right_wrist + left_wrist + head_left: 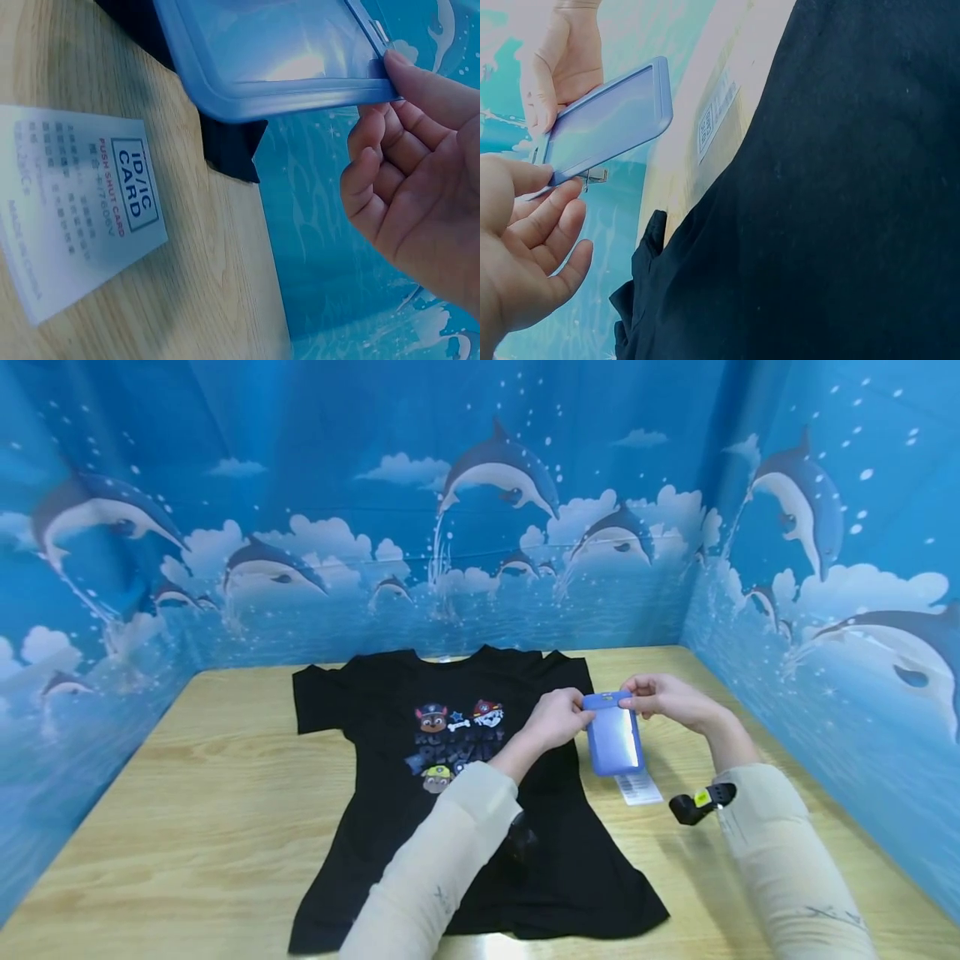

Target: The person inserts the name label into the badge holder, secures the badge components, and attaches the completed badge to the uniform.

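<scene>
Both hands hold up a blue card holder [615, 739] with a clear window, above the right side of the table. The left hand [558, 718] pinches its upper left corner between thumb and fingers. At the opposite upper corner, the right hand [663, 700] pinches it the same way. A small metal clip [594, 175] shows behind the holder in the left wrist view. Beneath, on the table, lies a white paper card [79, 206] printed "ID/IC CARD", partly covered by the holder in the head view.
A black T-shirt [420, 860] with cartoon prints is spread flat on the wooden table [225, 810], its right sleeve close to the holder. A blue dolphin-print curtain [337, 468] encloses the back and sides.
</scene>
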Tool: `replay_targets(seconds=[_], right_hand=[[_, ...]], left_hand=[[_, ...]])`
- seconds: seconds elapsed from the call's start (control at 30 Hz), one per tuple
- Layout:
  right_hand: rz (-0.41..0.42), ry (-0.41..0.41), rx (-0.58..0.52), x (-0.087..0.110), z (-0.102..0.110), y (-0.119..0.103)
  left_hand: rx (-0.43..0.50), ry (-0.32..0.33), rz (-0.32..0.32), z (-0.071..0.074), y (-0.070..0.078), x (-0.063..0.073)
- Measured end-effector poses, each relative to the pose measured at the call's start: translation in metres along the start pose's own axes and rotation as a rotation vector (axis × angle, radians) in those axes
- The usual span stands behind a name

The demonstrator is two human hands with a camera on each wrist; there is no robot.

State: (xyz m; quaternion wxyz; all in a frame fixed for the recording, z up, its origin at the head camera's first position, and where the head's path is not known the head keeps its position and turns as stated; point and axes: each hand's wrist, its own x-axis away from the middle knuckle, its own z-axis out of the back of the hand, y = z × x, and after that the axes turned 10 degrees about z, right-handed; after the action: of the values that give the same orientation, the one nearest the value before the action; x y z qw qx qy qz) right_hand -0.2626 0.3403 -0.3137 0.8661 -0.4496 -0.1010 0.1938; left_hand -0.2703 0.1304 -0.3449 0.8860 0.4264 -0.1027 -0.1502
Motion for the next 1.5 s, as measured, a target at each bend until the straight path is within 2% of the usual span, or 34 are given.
replay_targets(seconds=[0.93, 1.13, 1.5], right_hand=[[0.052, -0.027, 0.034, -0.030, -0.025, -0.022], [0.061, -0.041, 0.033, -0.038, -0.032, -0.028], [0.040, -0.018, 0.024, -0.050, -0.048, -0.035]], left_hand=[[-0.103, 0.031, 0.002, 0.043, -0.017, 0.003], [-0.133, 0.018, 0.011, 0.053, -0.023, 0.005], [-0.133, -0.003, 0.032, 0.069, -0.035, 0.009]])
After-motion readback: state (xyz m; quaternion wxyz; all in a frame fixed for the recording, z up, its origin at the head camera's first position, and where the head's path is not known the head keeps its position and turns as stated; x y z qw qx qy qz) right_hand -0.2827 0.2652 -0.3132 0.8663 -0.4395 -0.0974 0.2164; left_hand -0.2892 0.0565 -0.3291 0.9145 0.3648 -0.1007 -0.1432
